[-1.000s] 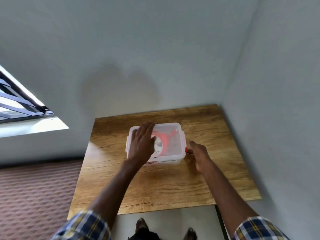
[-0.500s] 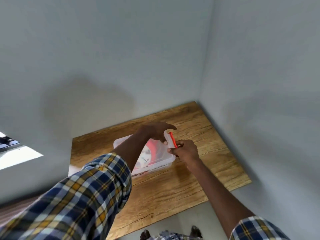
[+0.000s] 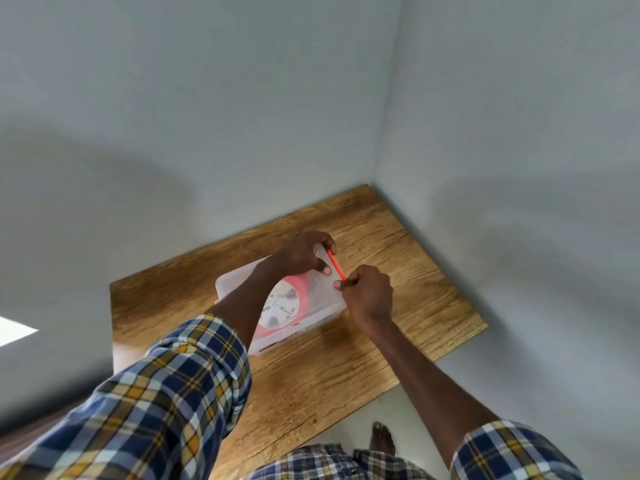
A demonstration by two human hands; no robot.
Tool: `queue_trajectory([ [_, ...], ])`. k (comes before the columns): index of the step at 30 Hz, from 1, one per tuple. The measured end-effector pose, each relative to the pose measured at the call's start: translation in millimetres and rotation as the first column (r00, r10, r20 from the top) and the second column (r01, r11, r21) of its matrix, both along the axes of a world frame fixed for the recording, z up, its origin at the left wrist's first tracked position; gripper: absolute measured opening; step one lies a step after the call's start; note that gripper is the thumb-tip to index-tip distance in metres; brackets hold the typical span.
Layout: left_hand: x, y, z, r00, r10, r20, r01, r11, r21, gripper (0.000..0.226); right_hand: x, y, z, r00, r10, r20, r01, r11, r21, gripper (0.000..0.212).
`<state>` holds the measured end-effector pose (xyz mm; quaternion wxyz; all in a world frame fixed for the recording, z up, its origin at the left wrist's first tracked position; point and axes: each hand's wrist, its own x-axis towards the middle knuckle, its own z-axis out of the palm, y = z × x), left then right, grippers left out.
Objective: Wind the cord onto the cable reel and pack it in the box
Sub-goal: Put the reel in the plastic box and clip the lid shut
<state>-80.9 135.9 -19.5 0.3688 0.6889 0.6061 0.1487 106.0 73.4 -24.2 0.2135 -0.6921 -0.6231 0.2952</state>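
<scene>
Both hands now pinch box latch

Brown wood-grain rectangular surface pushed into room corner, centre of frame. Plain pale grey walls meet at upper right. Bright light patch at left edge. Light floor at bottom.

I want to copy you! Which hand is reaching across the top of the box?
The left hand: its arm crosses over the box lid to the red latch. The right hand stays beside the box.
</scene>
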Motion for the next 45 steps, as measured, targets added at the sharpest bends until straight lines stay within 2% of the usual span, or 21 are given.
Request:
queue_trajectory([
  [3, 0.7, -6.7, -4.7, 0.995, 0.073, 0.063, -0.076, 0.996, 0.054, 0.04, -7.7, -10.8, 3.5, 0.987, 0.049, 0.152, -0.063, 0.994, 0.087, 0.02],
  [6, -1.8, -16.0, -7.1, 0.992, 0.088, 0.09, -0.094, 0.993, 0.074, 0.042, -8.9, -13.8, 9.8, 0.978, 0.056, 0.2, -0.074, 0.994, 0.082, 0.021],
  [9, -1.9, -27.5, -8.0, 0.991, 0.136, -0.017, -0.133, 0.984, 0.115, 0.054, -8.0, -10.3, 15.8, 0.942, 0.121, 0.314, -0.148, 0.987, 0.065, 0.024],
  [11, -5.7, -47.0, -7.6, 0.958, 0.27, -0.1, -0.25, 0.952, 0.175, 0.064, -10.6, -8.6, 19.0, 0.899, 0.167, 0.404, -0.227, 0.968, 0.104, 0.03],
  [13, -16.9, -77.1, -9.4, 0.885, 0.454, -0.104, -0.404, 0.86, 0.311, 0.062, -15.2, -7.3, 22.9, 0.865, 0.183, 0.466, -0.306, 0.93, 0.204, 0.041],
  [15, -33.2, -114.3, -15.7, 0.76, 0.645, -0.077, -0.566, 0.716, 0.409, 0.06, -29.2, -4.8, 27.0, 0.855, 0.278, 0.439, -0.421, 0.865, 0.274, 0.043],
  [16, -41.0, -132.6, -19.2, 0.68, 0.73, -0.062, -0.652, 0.642, 0.404, 0.062, -40.2, -3.9, 29.0, 0.837, 0.363, 0.41, -0.494, 0.822, 0.281, 0.042],
  [18, -50.8, -163.1, -20.3, 0.488, 0.872, -0.049, -0.835, 0.482, 0.266, 0.07, -67.6, -2.9, 33.3, 0.768, 0.531, 0.358, -0.63, 0.726, 0.275, 0.037],
  [19, -54.4, -176.3, -20.6, 0.396, 0.917, -0.054, -0.906, 0.4, 0.138, 0.081, -84.4, -3.1, 35.9, 0.72, 0.61, 0.329, -0.691, 0.674, 0.261, 0.035],
  [20, -57.6, -187.8, -20.3, 0.345, 0.937, -0.05, -0.939, 0.345, -0.011, 0.093, -101.8, -3.6, 38.0, 0.664, 0.675, 0.321, -0.747, 0.614, 0.255, 0.032],
  [22, -64.5, -205.5, -16.2, 0.353, 0.935, 0.028, -0.896, 0.346, -0.279, 0.102, -135.9, -4.7, 38.9, 0.545, 0.76, 0.355, -0.838, 0.486, 0.247, 0.027],
  [24, -69.8, -215.7, -8.8, 0.407, 0.908, 0.097, -0.763, 0.397, -0.51, 0.079, -168.0, -7.9, 39.8, 0.444, 0.817, 0.367, -0.895, 0.391, 0.214, 0.023],
  [25, -71.7, -218.7, -6.0, 0.422, 0.897, 0.128, -0.705, 0.414, -0.575, 0.068, -182.5, -9.4, 39.8, 0.385, 0.842, 0.378, -0.923, 0.347, 0.168, 0.022],
  [27, -71.3, -221.7, -4.8, 0.397, 0.897, 0.193, -0.652, 0.424, -0.629, 0.055, -206.0, -9.0, 35.4, 0.239, 0.883, 0.404, -0.963, 0.269, -0.018, 0.024],
  [29, -66.7, -224.3, -8.7, 0.308, 0.911, 0.273, -0.639, 0.411, -0.65, 0.048, -220.1, -6.1, 32.1, 0.084, 0.927, 0.366, -0.95, 0.185, -0.251, 0.03],
  [31, -59.9, -230.5, -14.4, 0.209, 0.917, 0.34, -0.646, 0.39, -0.656, 0.053, -227.3, -2.5, 29.8, -0.039, 0.937, 0.348, -0.914, 0.108, -0.392, 0.032],
  [32, -55.5, -233.9, -17.4, 0.155, 0.915, 0.373, -0.662, 0.376, -0.648, 0.058, -228.5, -0.7, 29.6, -0.069, 0.933, 0.353, -0.906, 0.089, -0.413, 0.032],
  [35, -44.0, -237.7, -26.0, 0.062, 0.906, 0.418, -0.769, 0.31, -0.559, 0.069, -228.0, 5.9, 28.3, -0.057, 0.955, 0.29, -0.915, 0.067, -0.398, 0.034],
  [38, -40.1, -234.6, -29.3, 0.027, 0.899, 0.436, -0.854, 0.247, -0.457, 0.061, -222.9, 13.1, 24.8, 0.061, 0.995, 0.074, -0.942, 0.082, -0.326, 0.027],
  [40, -38.2, -232.4, -29.2, 0.01, 0.908, 0.418, -0.881, 0.206, -0.426, 0.058, -217.0, 15.4, 18.5, 0.142, 0.99, -0.015, -0.961, 0.134, -0.24, 0.017],
  [45, -25.6, -225.6, -31.2, -0.007, 0.918, 0.396, -0.96, 0.105, -0.26, 0.06, -207.9, 11.0, 7.2, 0.256, 0.966, -0.022, -0.961, 0.252, -0.111, 0.011],
])
